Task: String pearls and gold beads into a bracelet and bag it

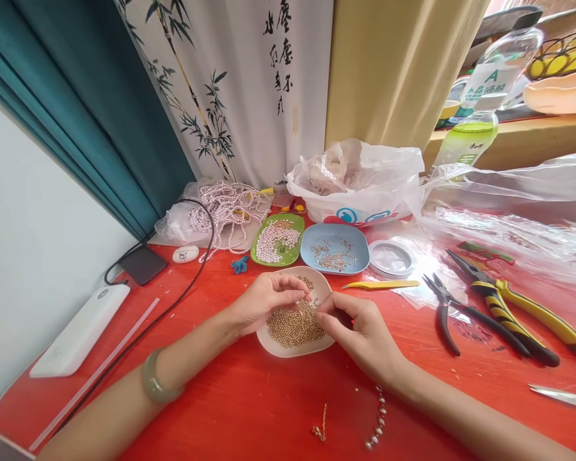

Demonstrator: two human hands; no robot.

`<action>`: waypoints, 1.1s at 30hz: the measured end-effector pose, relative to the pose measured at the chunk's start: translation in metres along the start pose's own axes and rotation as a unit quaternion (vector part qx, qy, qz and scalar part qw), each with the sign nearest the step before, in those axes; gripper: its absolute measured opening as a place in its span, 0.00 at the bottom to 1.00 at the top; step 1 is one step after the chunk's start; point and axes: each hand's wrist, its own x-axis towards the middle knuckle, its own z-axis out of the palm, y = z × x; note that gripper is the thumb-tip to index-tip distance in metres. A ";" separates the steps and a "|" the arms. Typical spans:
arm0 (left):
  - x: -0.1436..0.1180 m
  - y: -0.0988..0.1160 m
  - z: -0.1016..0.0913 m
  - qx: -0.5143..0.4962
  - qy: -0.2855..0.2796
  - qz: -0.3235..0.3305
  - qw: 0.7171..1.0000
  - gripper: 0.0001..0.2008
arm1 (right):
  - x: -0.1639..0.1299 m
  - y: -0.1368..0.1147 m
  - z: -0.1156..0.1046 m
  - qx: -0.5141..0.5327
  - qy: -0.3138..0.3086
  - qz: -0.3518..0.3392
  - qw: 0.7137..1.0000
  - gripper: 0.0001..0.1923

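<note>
My left hand (273,299) is over the far left part of a cream dish (295,351) of small gold beads (292,330). Its thumb and fingertips are pinched together; whatever lies between them is too small to name. Close by, at the dish's right rim, my right hand (358,326) also pinches thumb against forefinger, and I cannot make out what it holds. A short strand of silvery beads (380,416) lies on the table just below my right wrist. To its left rests a small piece of gold chain (322,428).
Behind the dish sit a green tray (284,258) of pink and gold beads and a blue tray (308,256) of metal pins. Yellow tweezers (383,284), black pliers (475,312), yellow-black pliers (513,314) and a scissor blade (564,397) lie right. A black cable (173,301) crosses the left.
</note>
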 end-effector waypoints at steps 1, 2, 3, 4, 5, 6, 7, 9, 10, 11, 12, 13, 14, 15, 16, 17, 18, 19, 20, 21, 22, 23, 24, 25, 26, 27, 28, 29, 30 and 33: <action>0.000 0.000 0.000 0.001 0.001 -0.001 1.000 0.06 | 0.000 0.000 0.000 -0.001 -0.002 0.003 1.000 0.08; 0.000 -0.001 -0.001 0.003 0.003 -0.002 1.000 0.06 | 0.000 0.000 0.000 -0.002 -0.003 0.005 1.000 0.08; 0.000 -0.001 -0.001 0.006 0.005 -0.004 1.000 0.06 | 0.000 0.000 0.000 -0.002 -0.004 0.006 1.000 0.08; 0.001 -0.001 -0.001 0.010 0.006 -0.006 1.000 0.06 | 0.000 0.000 0.000 -0.002 -0.005 0.007 1.000 0.08; 0.001 -0.002 -0.001 0.016 0.006 -0.005 1.000 0.06 | 0.000 0.000 0.000 -0.003 -0.005 0.007 1.000 0.08; 0.001 -0.002 -0.001 0.021 0.005 -0.003 1.000 0.06 | 0.001 0.000 0.001 -0.004 -0.006 0.006 1.000 0.08; 0.001 -0.002 -0.001 0.027 0.003 0.001 1.000 0.06 | 0.001 0.000 0.001 -0.005 -0.006 0.004 1.000 0.08; 0.000 -0.001 0.000 0.039 0.001 0.014 0.999 0.06 | 0.002 0.000 0.001 -0.004 -0.006 0.000 1.000 0.08; 0.000 0.000 0.000 0.049 0.003 0.020 0.999 0.07 | 0.002 0.001 0.001 -0.003 -0.005 -0.002 1.000 0.08; 0.000 0.002 0.000 0.065 0.004 0.025 0.998 0.09 | 0.002 0.001 0.000 -0.003 -0.004 -0.003 1.000 0.08; 0.001 0.004 -0.002 0.089 0.006 0.031 0.996 0.11 | 0.002 0.003 -0.001 -0.004 -0.001 -0.005 1.000 0.08; 0.001 0.006 -0.004 0.122 0.010 0.039 0.992 0.12 | 0.002 0.004 -0.002 -0.007 0.005 -0.006 1.000 0.08; 0.002 0.008 -0.007 0.165 0.017 0.049 0.985 0.12 | 0.002 0.006 -0.003 -0.011 0.013 -0.007 1.000 0.09; 0.003 0.010 -0.012 0.215 0.028 0.062 0.974 0.10 | 0.003 0.009 -0.004 -0.015 0.022 -0.008 1.000 0.09; 0.004 0.012 -0.017 0.273 0.049 0.079 0.957 0.08 | 0.003 0.011 -0.005 -0.018 0.033 -0.007 0.999 0.10; 0.006 0.014 -0.023 0.336 0.069 0.094 0.935 0.06 | 0.004 0.014 -0.006 -0.018 0.043 -0.005 0.999 0.10; 0.007 0.015 -0.030 0.394 0.097 0.114 0.907 0.04 | 0.005 0.016 -0.006 -0.017 0.051 -0.001 0.999 0.10; 0.009 0.015 -0.037 0.452 0.129 0.139 0.872 0.04 | 0.005 0.018 -0.006 -0.014 0.058 0.002 0.998 0.11; 0.011 0.016 -0.044 0.496 0.157 0.159 0.839 0.05 | 0.006 0.019 -0.006 -0.011 0.062 0.005 0.998 0.11; 0.013 0.016 -0.051 0.533 0.175 0.171 0.810 0.05 | 0.007 0.020 -0.006 -0.008 0.065 0.007 0.998 0.11; 0.015 0.015 -0.057 0.565 0.186 0.177 0.784 0.06 | 0.008 0.020 -0.006 -0.006 0.066 0.007 0.998 0.11; 0.017 0.015 -0.062 0.578 0.192 0.179 0.773 0.07 | 0.008 0.021 -0.006 -0.005 0.067 0.007 0.998 0.11; 0.019 0.014 -0.066 0.588 0.194 0.178 0.765 0.07 | 0.009 0.021 -0.005 -0.005 0.068 0.006 0.998 0.11; 0.021 0.014 -0.069 0.595 0.192 0.177 0.760 0.08 | 0.009 0.020 -0.005 -0.004 0.068 0.004 0.998 0.11; 0.022 0.013 -0.070 0.600 0.190 0.176 0.757 0.08 | 0.010 0.020 -0.005 -0.003 0.069 0.002 0.998 0.11; 0.023 0.013 -0.071 0.605 0.186 0.175 0.754 0.09 | 0.010 0.020 -0.005 -0.002 0.069 0.001 0.998 0.11; 0.024 0.013 -0.070 0.611 0.181 0.174 0.750 0.09 | 0.010 0.020 -0.005 -0.002 0.068 0.001 0.998 0.11; 0.024 0.014 -0.069 0.620 0.173 0.174 0.745 0.10 | 0.010 0.020 -0.005 -0.003 0.068 0.001 0.998 0.11; 0.024 0.014 -0.068 0.632 0.163 0.173 0.738 0.10 | 0.010 0.020 -0.005 -0.004 0.067 0.002 0.998 0.11; 0.022 0.018 -0.066 0.668 0.128 0.166 0.714 0.12 | 0.010 0.022 -0.005 -0.006 0.065 0.006 0.998 0.11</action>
